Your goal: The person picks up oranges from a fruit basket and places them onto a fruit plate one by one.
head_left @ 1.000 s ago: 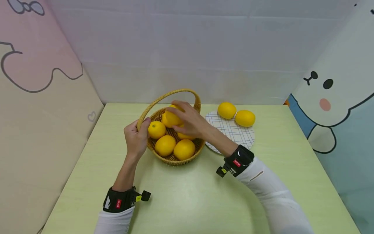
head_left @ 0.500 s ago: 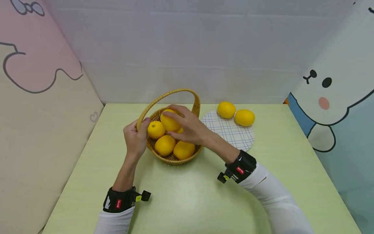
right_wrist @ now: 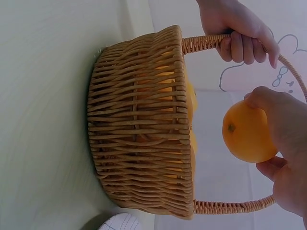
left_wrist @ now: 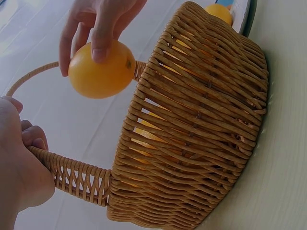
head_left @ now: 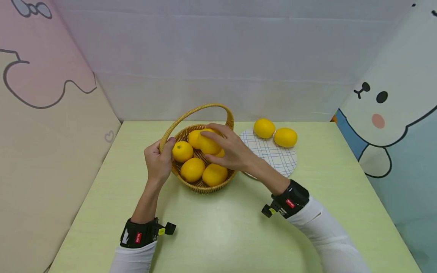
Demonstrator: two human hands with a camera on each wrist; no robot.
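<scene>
In the head view my left hand (head_left: 158,161) grips the left side of the handle of a woven wicker basket (head_left: 205,189). The basket stands on the table with several yellow-orange oranges inside. My right hand (head_left: 232,148) pinches one orange (head_left: 208,142) between thumb and fingers. Both wrist views show this held orange (right_wrist: 249,132) above the basket's rim, under the arch of the handle. In the left wrist view, fingers of the right hand (left_wrist: 103,24) come down over the fruit. Part of the basket's contents is hidden behind the right hand.
Right of the basket lies a round white plate (head_left: 269,155) with a blue grid pattern. Two more oranges, a left one (head_left: 264,128) and a right one (head_left: 285,137), sit at its far side. A pale wall (head_left: 218,68) rises behind the light green table (head_left: 218,235).
My right hand shifted left and nearer with the orange, then back to the right, uncovering another orange in the basket. The left hand and the basket stay put.
</scene>
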